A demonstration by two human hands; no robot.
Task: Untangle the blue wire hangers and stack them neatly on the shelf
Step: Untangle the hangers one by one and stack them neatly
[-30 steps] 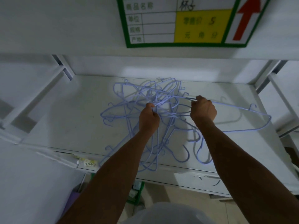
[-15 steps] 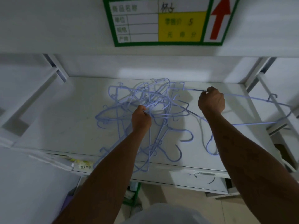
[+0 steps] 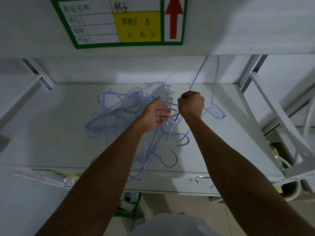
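White shelf carries the tangled blue hangers; right hand clenches one hanger upright, left hand released over the tangle; its hook may snag and drag others off

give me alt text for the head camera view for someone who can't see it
A person's right hand is closed on one blue wire hanger, raised beside a tangled pile of hangers on a white shelf. The left hand, open, rests on the pile.

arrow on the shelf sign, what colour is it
Red, pointing up, on a white panel of the green-bordered shelf sign; the arrow shows clearly in the head view.
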